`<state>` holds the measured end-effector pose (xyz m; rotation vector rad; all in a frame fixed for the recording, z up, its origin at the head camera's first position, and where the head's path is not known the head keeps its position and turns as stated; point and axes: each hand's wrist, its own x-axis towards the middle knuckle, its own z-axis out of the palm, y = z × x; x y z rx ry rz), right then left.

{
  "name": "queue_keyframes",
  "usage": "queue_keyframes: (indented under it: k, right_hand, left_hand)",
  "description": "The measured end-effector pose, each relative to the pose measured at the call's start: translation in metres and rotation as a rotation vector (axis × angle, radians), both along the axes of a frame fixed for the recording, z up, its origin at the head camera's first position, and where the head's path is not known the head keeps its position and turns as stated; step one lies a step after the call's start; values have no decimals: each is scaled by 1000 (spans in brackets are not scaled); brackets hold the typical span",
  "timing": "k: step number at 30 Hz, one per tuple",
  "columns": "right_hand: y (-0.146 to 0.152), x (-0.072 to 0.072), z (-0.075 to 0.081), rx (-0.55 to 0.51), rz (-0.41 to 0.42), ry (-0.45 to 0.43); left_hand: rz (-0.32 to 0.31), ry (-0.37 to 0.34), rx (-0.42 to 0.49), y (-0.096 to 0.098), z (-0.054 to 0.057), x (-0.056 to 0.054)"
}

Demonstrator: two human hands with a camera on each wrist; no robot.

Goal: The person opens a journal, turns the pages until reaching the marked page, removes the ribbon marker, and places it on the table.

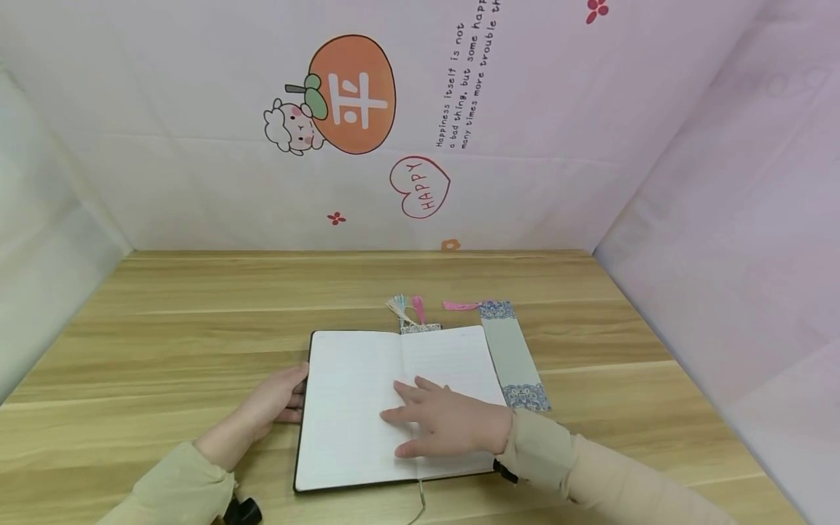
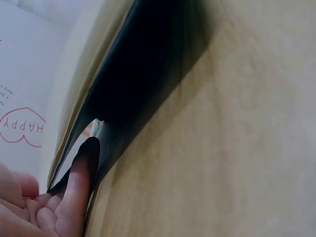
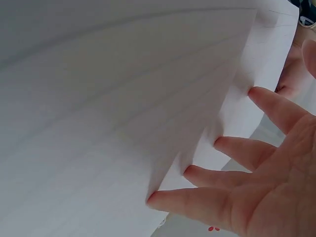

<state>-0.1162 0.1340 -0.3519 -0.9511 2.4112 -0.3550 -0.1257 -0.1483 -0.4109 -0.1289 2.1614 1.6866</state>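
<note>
An open notebook [image 1: 354,408] with white pages and a dark cover lies on the wooden table. At its left edge my left hand [image 1: 269,401] grips the side; in the left wrist view, fingers [image 2: 76,197] reach beneath the dark cover [image 2: 143,64]. My right hand [image 1: 453,423] is spread over the right page, reaching across the middle fold. In the right wrist view its separated fingertips [image 3: 158,197] touch the paper [image 3: 98,163]. A thin ribbon [image 1: 422,499] hangs from the notebook's near end.
A pale bookmark [image 1: 512,350] with blue patterned ends and a pink tassel [image 1: 461,305] lies along the notebook's right side. Another patterned bookmark end [image 1: 420,329] with tassels [image 1: 398,306] shows beyond its top edge. A printed cloth wall [image 1: 525,197] rises behind the table [image 1: 197,306].
</note>
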Motion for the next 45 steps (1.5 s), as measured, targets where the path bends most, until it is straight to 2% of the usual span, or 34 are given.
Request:
queue_keyframes:
  k: [5, 8, 12, 21, 29, 35, 38, 45]
  right_hand:
    - [-2, -1, -2, 44, 35, 57]
    - [-2, -4, -3, 77, 72, 116]
    - [2, -12, -5, 121, 87, 178]
    - [21, -35, -7, 133, 1, 159]
    - [36, -54, -11, 114, -14, 213]
    - [46, -67, -16, 116, -88, 242]
    - [50, -72, -18, 116, -126, 246]
    - [57, -81, -19, 104, -161, 269]
  left_hand:
    - [-2, -14, -84, 2, 2, 0]
    - [-37, 4, -125, 3, 4, -1]
    - [-37, 11, -130, 3, 6, 0]
    - [-28, 7, -129, 4, 7, 2]
    - [-33, -1, -130, 5, 7, 2]
    - [-27, -4, -132, 4, 6, 2]
    - [-45, 10, -131, 3, 5, 2]
    - [-65, 32, -120, 2, 5, 2]
